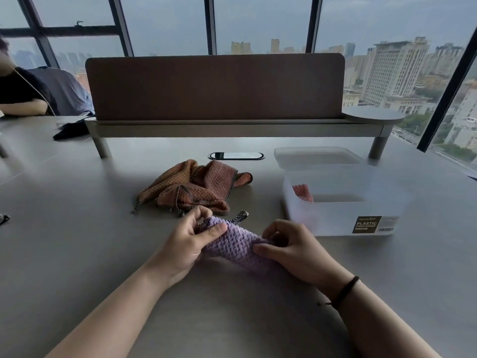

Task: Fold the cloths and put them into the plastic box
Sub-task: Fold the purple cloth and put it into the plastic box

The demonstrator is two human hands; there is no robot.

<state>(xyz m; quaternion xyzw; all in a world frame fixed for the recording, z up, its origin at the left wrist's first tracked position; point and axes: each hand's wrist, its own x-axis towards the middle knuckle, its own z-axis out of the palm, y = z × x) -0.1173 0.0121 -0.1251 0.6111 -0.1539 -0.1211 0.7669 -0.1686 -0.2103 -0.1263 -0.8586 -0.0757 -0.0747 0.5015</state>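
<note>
A purple waffle-weave cloth [236,245], folded into a narrow strip, lies on the grey table [77,228] in front of me. My left hand [192,241] pinches its far left end. My right hand [291,245] pinches its right end. A checkered loop sticks out behind the cloth. Just beyond lies a crumpled heap of orange and pink cloths [193,188]. The translucent plastic box [343,202] stands to the right, with a pink folded cloth [303,192] inside at its left end.
The box lid [317,156] lies behind the box. A brown desk divider [216,86] on a raised shelf crosses the back. A cable port [236,156] sits mid-table. Another person [23,91] sits at the far left, near a dark object [71,130].
</note>
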